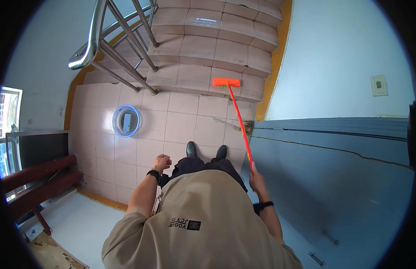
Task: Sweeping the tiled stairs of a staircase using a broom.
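Observation:
My right hand [257,180] is wrapped round the red handle of a long-handled floor brush [238,112]. Its orange head [226,82] rests on the lowest stair, bristles down, with a little green showing underneath. From my hand the handle slants forward and slightly left. My left hand [162,162] hangs beside my left thigh, fingers curled in, with nothing visible in them. Ahead and to the left on the floor stands a round, bluish see-through bucket [126,121]; a pale rectangular patch shows inside it.
Pinkish tiled stairs [201,58] rise ahead, with a steel handrail [93,36] on their left. A blue panel [333,175] and a white wall with a switch [379,85] flank my right. At left are a dark red wooden bench [42,172] and a window [10,116].

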The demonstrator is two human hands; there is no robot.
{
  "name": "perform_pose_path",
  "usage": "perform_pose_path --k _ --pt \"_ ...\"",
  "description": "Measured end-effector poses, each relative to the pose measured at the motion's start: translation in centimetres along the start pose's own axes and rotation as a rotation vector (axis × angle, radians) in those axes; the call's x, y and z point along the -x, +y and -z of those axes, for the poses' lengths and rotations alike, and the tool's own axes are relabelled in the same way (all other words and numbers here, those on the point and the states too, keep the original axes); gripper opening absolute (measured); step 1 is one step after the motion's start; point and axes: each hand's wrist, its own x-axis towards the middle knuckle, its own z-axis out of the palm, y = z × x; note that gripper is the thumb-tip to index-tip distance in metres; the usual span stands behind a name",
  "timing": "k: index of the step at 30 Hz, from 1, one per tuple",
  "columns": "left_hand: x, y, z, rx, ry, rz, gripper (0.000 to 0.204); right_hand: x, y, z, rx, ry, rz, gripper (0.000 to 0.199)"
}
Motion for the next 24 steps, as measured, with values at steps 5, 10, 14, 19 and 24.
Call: perform_pose_path --k 5,10,14,19,24 --pt "0.2 1.4 1.2 0.004 0.003 -0.060 0.016 -6.6 -6.0 2.4 -0.165 -0.091 -0.079 0.067" --pt "0.7 2.5 0.7 0.088 -0.047 -0.126 0.016 -3.2 -6.1 2.1 -0.052 -0.027 0.009 0.065" --pt "0.5 0.4 0.8 0.163 -0.041 -0.115 0.016 3.5 -4.0 2.4 -0.060 -0.121 -0.045 0.064" --pt "-0.5 -2.0 2.7 0.179 0.008 0.015 0.013 4.2 -3.7 2.8 -0.108 -0.176 -0.118 0.064" --pt "-0.6 -0.7 4.0 0.115 0.047 -0.064 0.013 -3.1 -6.7 2.2 -0.044 -0.051 0.039 0.063"
